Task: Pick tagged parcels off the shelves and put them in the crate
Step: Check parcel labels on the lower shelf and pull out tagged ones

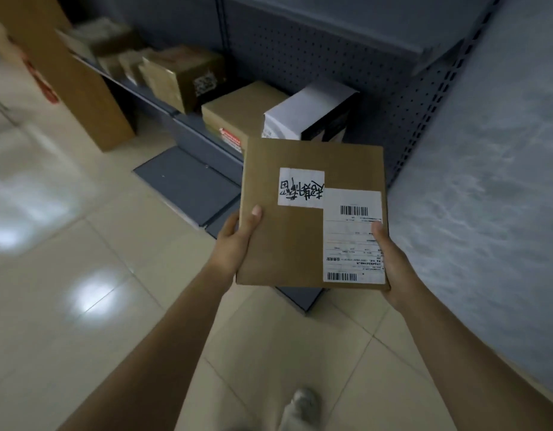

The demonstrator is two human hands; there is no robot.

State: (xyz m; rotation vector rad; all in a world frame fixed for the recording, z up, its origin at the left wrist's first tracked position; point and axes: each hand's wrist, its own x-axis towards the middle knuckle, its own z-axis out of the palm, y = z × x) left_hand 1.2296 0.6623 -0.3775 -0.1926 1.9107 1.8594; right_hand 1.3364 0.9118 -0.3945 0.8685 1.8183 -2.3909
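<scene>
A flat brown cardboard parcel (287, 237) with a handwritten white label and a barcode shipping label is held level in front of me, above the floor. My left hand (234, 241) grips its left edge, thumb on top. My right hand (390, 259) grips its right edge, thumb resting on the shipping label. On the low grey shelf (188, 119) behind it stand a brown box with a red sticker (234, 113) and a white-and-black box (312, 113). No crate is in view.
Further brown boxes (182, 79) line the shelf to the left. A grey pegboard back panel (331, 57) rises behind, and a grey wall (486, 197) is at the right. A tall cardboard sheet (67, 73) leans at the left. Beige floor tiles (98, 275) lie below, my shoe (300, 409) at the bottom.
</scene>
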